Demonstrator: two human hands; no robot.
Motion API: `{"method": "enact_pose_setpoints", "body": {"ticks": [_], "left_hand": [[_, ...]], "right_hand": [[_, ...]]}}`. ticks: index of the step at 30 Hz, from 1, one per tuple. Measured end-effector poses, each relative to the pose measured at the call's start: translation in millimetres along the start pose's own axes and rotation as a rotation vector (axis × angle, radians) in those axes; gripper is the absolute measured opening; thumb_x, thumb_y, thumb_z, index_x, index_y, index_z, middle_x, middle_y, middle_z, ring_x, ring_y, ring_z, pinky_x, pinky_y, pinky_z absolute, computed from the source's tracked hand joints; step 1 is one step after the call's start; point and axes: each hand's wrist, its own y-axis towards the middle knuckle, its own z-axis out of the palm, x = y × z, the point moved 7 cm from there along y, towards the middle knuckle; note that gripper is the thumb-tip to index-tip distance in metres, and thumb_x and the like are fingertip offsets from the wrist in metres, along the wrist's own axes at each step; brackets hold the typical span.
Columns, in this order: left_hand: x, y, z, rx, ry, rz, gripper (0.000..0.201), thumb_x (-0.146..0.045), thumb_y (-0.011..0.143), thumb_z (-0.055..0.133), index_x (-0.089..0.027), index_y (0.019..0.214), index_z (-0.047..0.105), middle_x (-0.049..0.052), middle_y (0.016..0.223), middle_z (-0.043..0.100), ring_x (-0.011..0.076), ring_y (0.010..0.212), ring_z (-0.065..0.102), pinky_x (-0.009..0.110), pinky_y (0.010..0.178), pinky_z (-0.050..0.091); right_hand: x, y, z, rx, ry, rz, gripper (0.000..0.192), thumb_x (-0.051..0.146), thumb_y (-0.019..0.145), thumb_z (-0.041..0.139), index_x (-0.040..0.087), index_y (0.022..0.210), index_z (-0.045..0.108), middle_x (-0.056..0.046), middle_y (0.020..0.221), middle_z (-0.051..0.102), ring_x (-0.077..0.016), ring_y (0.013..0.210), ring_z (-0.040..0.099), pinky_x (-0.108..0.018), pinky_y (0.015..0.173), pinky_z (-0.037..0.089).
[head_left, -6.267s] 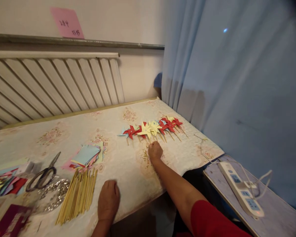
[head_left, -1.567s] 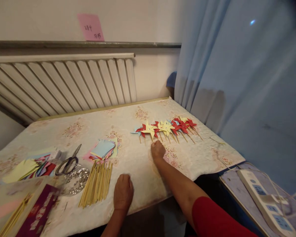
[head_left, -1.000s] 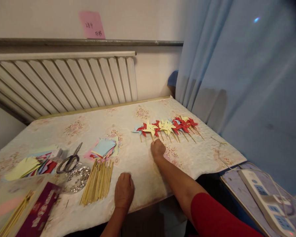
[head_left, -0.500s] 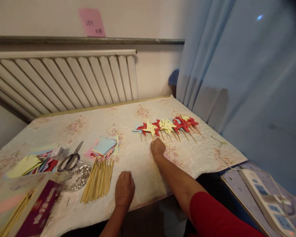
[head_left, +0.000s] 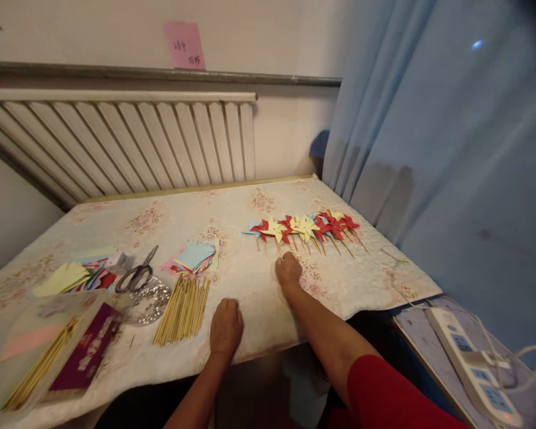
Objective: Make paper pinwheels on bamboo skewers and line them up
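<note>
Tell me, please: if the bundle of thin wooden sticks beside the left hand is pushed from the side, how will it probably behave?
The wooden sticks lie loose and fanned, untied, so they would probably scatter. They look thin and round, so some may roll. The tablecloth looks textured, which may slow them.

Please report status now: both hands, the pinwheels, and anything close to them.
Left hand flat on tablecloth, holding nothing. Right hand closed at the stick ends of the pinwheel row; grip cannot be seen. Loose sticks beside left hand.
</note>
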Motion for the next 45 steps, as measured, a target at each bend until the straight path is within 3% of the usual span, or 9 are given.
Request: {"method": "enact_pose_setpoints", "body": {"ticks": [10, 21, 30, 35, 45], "left_hand": [[0.6, -5.9, 1.9, 0.036, -0.017, -0.059, 0.013, -0.015, 0.089, 0.040, -0.019, 0.085, 0.052, 0.007, 0.088, 0.053, 0.0201, 0.089, 0.050, 0.033, 0.080, 0.039], [1.4, -10.0, 0.8, 0.068, -0.064, -0.098, 0.012, -0.016, 0.088, 0.042, -0.019, 0.089, 0.054, 0.007, 0.094, 0.054, 0.0205, 0.091, 0.049, 0.034, 0.081, 0.039], [4.0, -12.1, -2.2, 0.129, -0.142, -0.078, 0.014, -0.015, 0.088, 0.040, -0.019, 0.090, 0.053, 0.008, 0.097, 0.055, 0.0209, 0.094, 0.050, 0.034, 0.084, 0.041], [11.4, -3.1, -0.1, 0.215, -0.164, 0.016, 0.016, -0.016, 0.089, 0.038, -0.019, 0.093, 0.053, 0.007, 0.099, 0.056, 0.0189, 0.088, 0.053, 0.031, 0.075, 0.043], [24.4, 7.0, 3.2, 0.288, -0.306, 0.084, 0.020, -0.022, 0.093, 0.034, -0.019, 0.094, 0.054, 0.007, 0.098, 0.060, 0.0174, 0.086, 0.057, 0.030, 0.076, 0.044]], "right_hand": [[-8.7, -58.8, -8.9, 0.028, -0.032, -0.168, 0.016, 0.027, 0.089, 0.047, 0.019, 0.088, 0.060, -0.004, 0.080, 0.065, -0.0153, 0.073, 0.058, -0.026, 0.061, 0.028], [20.1, -131.1, -7.9, 0.052, -0.038, -0.466, 0.008, 0.024, 0.086, 0.052, 0.018, 0.085, 0.058, -0.002, 0.075, 0.063, -0.0139, 0.073, 0.055, -0.027, 0.062, 0.025], [30.5, -138.6, -7.1, 0.061, -0.170, -0.544, 0.016, 0.023, 0.090, 0.045, 0.018, 0.082, 0.058, -0.004, 0.078, 0.063, -0.0154, 0.073, 0.055, -0.028, 0.062, 0.027], [32.8, -139.3, -4.6, 0.057, -0.205, -0.552, 0.019, 0.024, 0.091, 0.043, 0.019, 0.081, 0.058, -0.004, 0.077, 0.064, -0.0162, 0.073, 0.057, -0.028, 0.063, 0.029], [30.8, -136.3, 0.6, 0.065, -0.090, -0.504, 0.021, 0.028, 0.088, 0.042, 0.022, 0.080, 0.060, -0.004, 0.074, 0.066, -0.0177, 0.068, 0.058, -0.028, 0.061, 0.032]]}}
